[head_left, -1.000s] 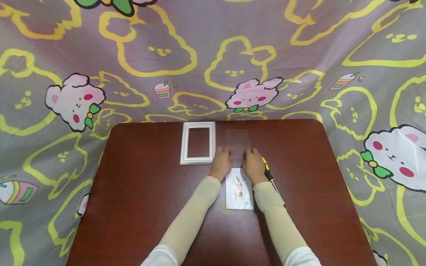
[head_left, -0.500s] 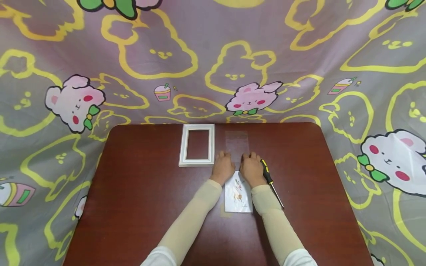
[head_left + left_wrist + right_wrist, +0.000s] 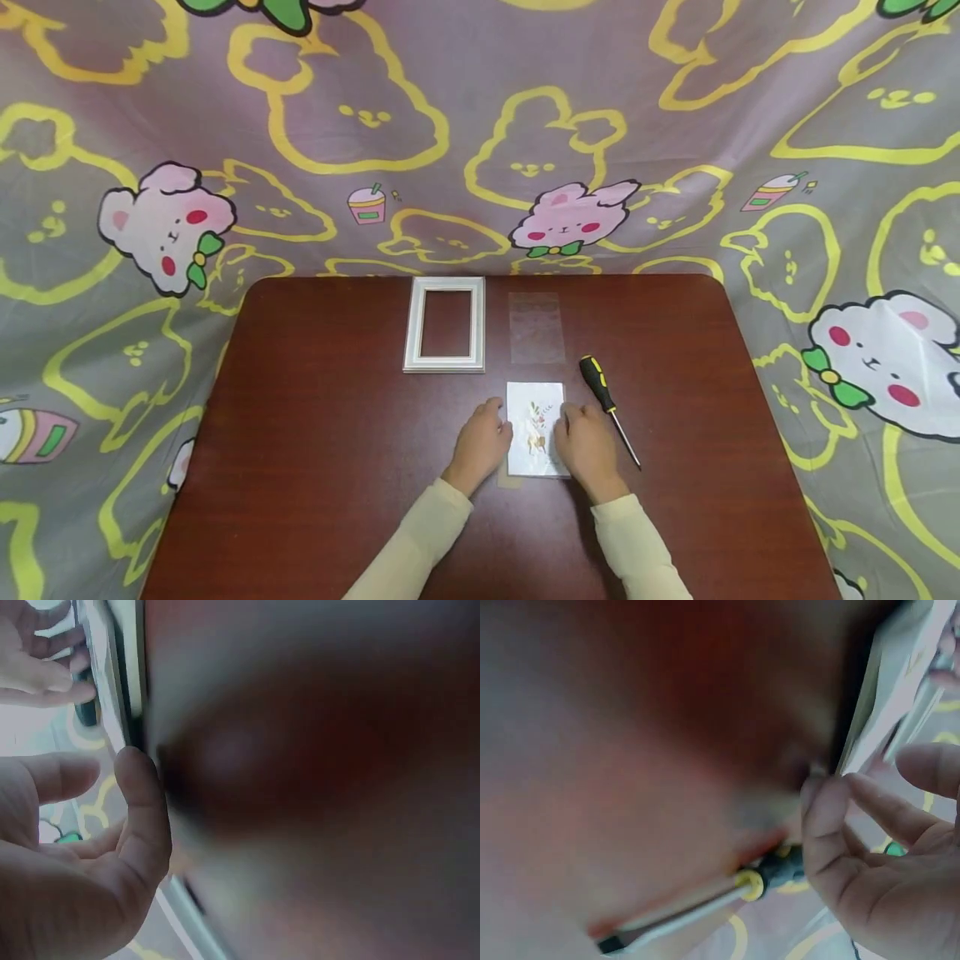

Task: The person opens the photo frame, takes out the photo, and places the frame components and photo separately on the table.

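A white card with a printed deer and flowers (image 3: 534, 437) lies at the middle of the table, a beige piece (image 3: 510, 481) peeking out under its lower left corner. My left hand (image 3: 478, 442) is at the card's left edge, with thumb and fingers apart in the left wrist view (image 3: 112, 832). At the opposite edge is my right hand (image 3: 588, 446), its fingertips touching the side of the layered stack (image 3: 885, 690) in the right wrist view, the thumb held away. Neither hand grips anything.
A white picture frame (image 3: 444, 365) lies at the back, left of a clear plastic sheet (image 3: 536, 329). Right of the right hand lies a black and yellow screwdriver (image 3: 600, 387). Patterned cloth (image 3: 435, 167) hangs around the brown table (image 3: 322, 417).
Both hands have left the near end of the clear sheet, come toward me and spread to either side of the card. The sheet now lies by itself on the table.
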The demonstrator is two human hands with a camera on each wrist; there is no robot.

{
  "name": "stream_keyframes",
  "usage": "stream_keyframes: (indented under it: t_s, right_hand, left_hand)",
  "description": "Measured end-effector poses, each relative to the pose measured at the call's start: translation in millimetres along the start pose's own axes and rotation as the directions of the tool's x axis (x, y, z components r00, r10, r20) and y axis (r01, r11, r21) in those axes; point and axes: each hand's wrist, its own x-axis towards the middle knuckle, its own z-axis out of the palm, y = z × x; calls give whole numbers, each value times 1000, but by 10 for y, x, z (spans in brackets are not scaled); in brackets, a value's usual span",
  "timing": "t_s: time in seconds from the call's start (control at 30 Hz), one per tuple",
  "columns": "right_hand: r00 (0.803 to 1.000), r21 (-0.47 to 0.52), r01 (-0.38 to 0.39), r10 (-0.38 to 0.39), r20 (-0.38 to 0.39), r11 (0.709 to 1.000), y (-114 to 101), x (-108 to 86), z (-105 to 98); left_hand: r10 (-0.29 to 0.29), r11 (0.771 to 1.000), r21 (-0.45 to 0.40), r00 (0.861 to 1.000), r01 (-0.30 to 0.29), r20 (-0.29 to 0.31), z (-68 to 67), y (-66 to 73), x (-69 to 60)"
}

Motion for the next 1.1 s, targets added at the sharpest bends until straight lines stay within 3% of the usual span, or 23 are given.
stream_keyframes:
  t_s: [0.17,0.37,0.6,0.9,1.1]
  right_hand:
    - [1000,-4,25,-25,-1,1000,-82,-333,43]
    - [999,-1,32,-32,-5,999,-106,-497,43]
    - [998,-8,55,-55,2,998,-95,-721,-12]
    - [999,44,-23,21,43,999,-123,-797,-35]
    - [998,83,-23,18,53,996,-235,-792,1]
  left_hand:
    - [-4,999,-49,1000,5,29,114,27,-232]
    - [12,999,-39,1000,-11,19,207,39,-370]
    - [44,998,-53,998,-42,35,202,3,-582]
    - [12,997,-82,999,-8,42,182,8,-629]
    - [-11,996,-91,1000,12,12,72,-119,-637]
